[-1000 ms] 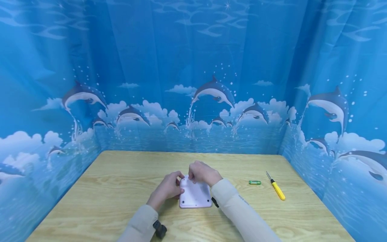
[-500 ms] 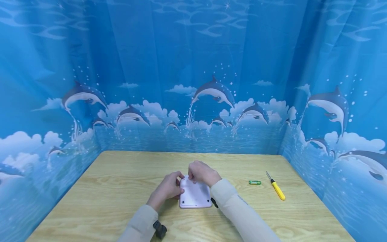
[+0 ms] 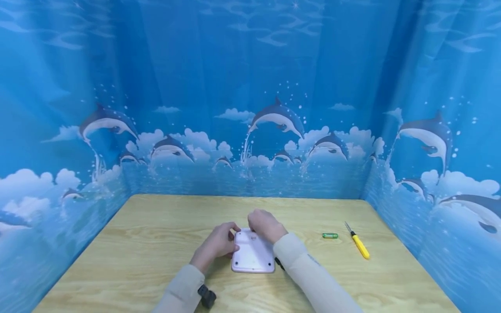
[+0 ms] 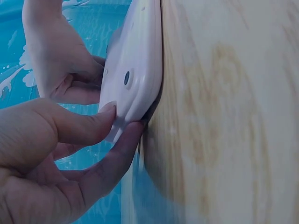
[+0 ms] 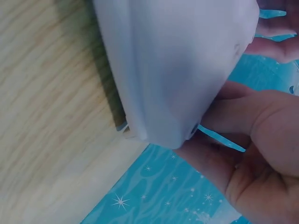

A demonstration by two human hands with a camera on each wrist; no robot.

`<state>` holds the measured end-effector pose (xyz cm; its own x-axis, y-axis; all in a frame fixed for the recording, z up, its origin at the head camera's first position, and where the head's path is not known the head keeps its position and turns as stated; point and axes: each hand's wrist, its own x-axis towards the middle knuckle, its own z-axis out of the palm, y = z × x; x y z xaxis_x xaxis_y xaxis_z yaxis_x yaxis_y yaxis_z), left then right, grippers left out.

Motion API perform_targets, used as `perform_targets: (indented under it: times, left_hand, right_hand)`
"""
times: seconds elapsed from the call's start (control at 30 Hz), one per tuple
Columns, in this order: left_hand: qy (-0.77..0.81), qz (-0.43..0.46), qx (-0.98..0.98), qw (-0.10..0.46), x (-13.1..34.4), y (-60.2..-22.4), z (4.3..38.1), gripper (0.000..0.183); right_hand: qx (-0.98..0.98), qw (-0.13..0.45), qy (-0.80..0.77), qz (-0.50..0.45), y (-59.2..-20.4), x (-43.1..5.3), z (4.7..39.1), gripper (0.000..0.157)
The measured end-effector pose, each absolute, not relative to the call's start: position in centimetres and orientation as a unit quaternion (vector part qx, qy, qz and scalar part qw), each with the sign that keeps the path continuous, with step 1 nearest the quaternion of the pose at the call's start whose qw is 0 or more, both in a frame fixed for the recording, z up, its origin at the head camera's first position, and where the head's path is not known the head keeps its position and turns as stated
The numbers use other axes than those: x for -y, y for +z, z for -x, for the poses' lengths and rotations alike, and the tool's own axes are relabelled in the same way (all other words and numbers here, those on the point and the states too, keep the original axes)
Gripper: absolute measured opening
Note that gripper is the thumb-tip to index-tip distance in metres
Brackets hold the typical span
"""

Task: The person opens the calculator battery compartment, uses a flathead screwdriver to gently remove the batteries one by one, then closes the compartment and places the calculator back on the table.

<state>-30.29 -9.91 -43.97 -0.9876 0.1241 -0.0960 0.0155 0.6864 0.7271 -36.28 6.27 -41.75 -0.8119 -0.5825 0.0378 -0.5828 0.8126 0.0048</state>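
A flat pale pink device (image 3: 254,254), calculator-like, lies on the wooden table with its dark-footed back facing up. My left hand (image 3: 216,242) pinches its left edge; the left wrist view shows the thumb (image 4: 91,127) on the back face and a finger (image 4: 122,148) beneath the rim. At the far right corner my right hand (image 3: 268,227) grips the edge, thumb and finger on either side in the right wrist view. A small reddish mark (image 3: 253,238) shows near the far end. The face underneath is hidden.
A green battery (image 3: 330,235) lies to the right of the device. Beyond it is a screwdriver (image 3: 360,247) with a yellow handle, its shaft pointing away. A blue dolphin-print curtain (image 3: 250,174) encloses the table (image 3: 164,226) on the far side and both flanks.
My right hand has shifted slightly right, off the small mark to the far corner. The device's near edge sits a little closer to me. My left hand has kept its hold.
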Motion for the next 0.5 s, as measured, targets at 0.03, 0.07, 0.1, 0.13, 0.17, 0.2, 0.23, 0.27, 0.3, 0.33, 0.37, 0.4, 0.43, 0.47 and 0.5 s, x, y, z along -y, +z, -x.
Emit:
perform_targets:
  times: [0.03, 0.07, 0.1, 0.13, 0.17, 0.2, 0.23, 0.27, 0.3, 0.33, 0.37, 0.4, 0.43, 0.47, 0.5]
  left_hand:
    - [0.392, -0.038, -0.917, 0.067, 9.9, -43.9, 30.3, 0.042]
    - [0.39, -0.038, -0.917, 0.067, 10.0, -43.9, 30.3, 0.041]
    - [0.389, -0.04, -0.918, 0.065, 10.0, -43.8, 30.3, 0.041]
    - [0.39, -0.044, -0.917, 0.065, 10.0, -43.7, 30.3, 0.042]
    - [0.393, -0.044, -0.916, 0.066, 10.1, -43.7, 30.3, 0.042]
    - [0.394, -0.046, -0.915, 0.067, 10.1, -43.8, 30.3, 0.042]
    - [0.397, -0.047, -0.914, 0.069, 10.1, -43.8, 30.2, 0.042]
    - [0.399, -0.048, -0.913, 0.069, 10.2, -43.8, 30.2, 0.042]
    - [0.402, -0.048, -0.912, 0.069, 10.2, -43.9, 30.2, 0.042]
    - [0.406, -0.049, -0.91, 0.068, 10.2, -43.9, 30.2, 0.042]
    - [0.406, -0.052, -0.91, 0.067, 10.3, -43.9, 30.1, 0.042]
    - [0.406, -0.053, -0.91, 0.066, 10.3, -43.9, 30.1, 0.042]
    - [0.407, -0.054, -0.909, 0.065, 10.3, -43.9, 30.1, 0.042]
    - [0.408, -0.055, -0.909, 0.065, 10.4, -44.0, 30.1, 0.043]
    - [0.409, -0.055, -0.909, 0.064, 10.4, -44.0, 30.1, 0.043]
  right_hand:
    - [0.952, 0.016, 0.007, -0.305, -41.7, -6.3, 36.3, 0.013]
    - [0.953, 0.011, 0.01, -0.304, -41.6, -6.3, 36.3, 0.012]
    - [0.954, 0.003, 0.013, -0.299, -41.5, -6.3, 36.3, 0.011]
    - [0.955, -0.002, 0.015, -0.295, -41.4, -6.3, 36.3, 0.011]
    - [0.956, -0.007, 0.018, -0.292, -41.3, -6.3, 36.3, 0.011]
    - [0.957, -0.011, 0.023, -0.289, -41.1, -6.3, 36.2, 0.011]
    - [0.957, -0.017, 0.026, -0.287, -41.0, -6.4, 36.2, 0.013]
    - [0.958, -0.021, 0.03, -0.286, -40.9, -6.4, 36.1, 0.015]
    - [0.958, -0.024, 0.034, -0.284, -40.7, -6.5, 36.0, 0.018]
    - [0.958, -0.025, 0.038, -0.283, -40.5, -6.6, 35.9, 0.019]
    - [0.959, -0.027, 0.044, -0.28, -40.3, -6.7, 35.8, 0.021]
    - [0.959, -0.028, 0.051, -0.276, -40.1, -6.8, 35.7, 0.022]
    - [0.96, -0.029, 0.055, -0.272, -39.9, -6.9, 35.5, 0.023]
    - [0.961, -0.028, 0.063, -0.268, -39.6, -7.1, 35.4, 0.023]
    - [0.961, -0.026, 0.07, -0.267, -39.5, -7.3, 35.3, 0.023]
